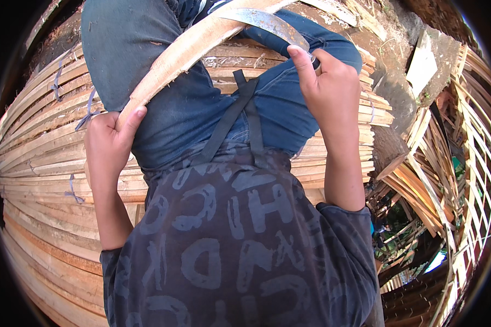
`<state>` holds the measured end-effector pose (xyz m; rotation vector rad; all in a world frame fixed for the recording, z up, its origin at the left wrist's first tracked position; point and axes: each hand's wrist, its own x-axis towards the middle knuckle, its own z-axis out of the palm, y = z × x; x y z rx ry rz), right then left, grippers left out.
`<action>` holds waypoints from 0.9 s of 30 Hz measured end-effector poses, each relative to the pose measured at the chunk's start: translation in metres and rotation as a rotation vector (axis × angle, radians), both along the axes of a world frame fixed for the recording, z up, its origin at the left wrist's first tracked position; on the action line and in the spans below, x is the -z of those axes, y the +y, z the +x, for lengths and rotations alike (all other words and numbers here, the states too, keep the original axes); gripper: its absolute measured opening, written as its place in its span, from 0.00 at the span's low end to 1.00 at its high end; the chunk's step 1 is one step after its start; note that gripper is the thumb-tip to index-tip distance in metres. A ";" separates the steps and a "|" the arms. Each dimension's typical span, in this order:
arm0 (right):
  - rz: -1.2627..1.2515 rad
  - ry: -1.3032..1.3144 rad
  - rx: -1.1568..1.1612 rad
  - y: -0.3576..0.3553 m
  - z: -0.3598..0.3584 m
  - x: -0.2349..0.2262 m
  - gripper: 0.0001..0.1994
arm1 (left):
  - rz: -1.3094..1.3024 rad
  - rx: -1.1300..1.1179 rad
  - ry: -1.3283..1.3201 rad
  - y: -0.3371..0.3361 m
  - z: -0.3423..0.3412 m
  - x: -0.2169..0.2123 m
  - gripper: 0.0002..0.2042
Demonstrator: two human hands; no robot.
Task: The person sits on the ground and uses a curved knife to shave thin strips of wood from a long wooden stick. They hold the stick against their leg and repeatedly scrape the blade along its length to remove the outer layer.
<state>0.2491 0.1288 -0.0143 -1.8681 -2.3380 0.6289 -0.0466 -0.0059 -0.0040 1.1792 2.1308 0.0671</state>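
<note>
Long, pale wooden slats fan out below; across the left blue-denim leg slants a curved tan wooden strip. Left hand curls fingers tight round its near end; right hand clenches a rust-specked, curved metal sickle. Strip's likely stiff, light, splintery: best held at that narrow end.

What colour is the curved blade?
The blade is silvery grey with brownish patches, seen in the head view.
</note>
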 end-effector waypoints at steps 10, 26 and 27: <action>0.122 -0.146 -0.045 0.026 0.018 0.030 0.29 | -0.009 -0.017 -0.019 0.000 0.006 -0.003 0.31; 0.021 0.013 0.349 0.044 0.088 0.033 0.33 | -0.071 -0.045 0.100 0.002 0.016 -0.009 0.32; -0.011 0.042 0.272 0.036 0.067 0.028 0.33 | -0.065 -0.041 0.087 0.003 0.015 -0.007 0.32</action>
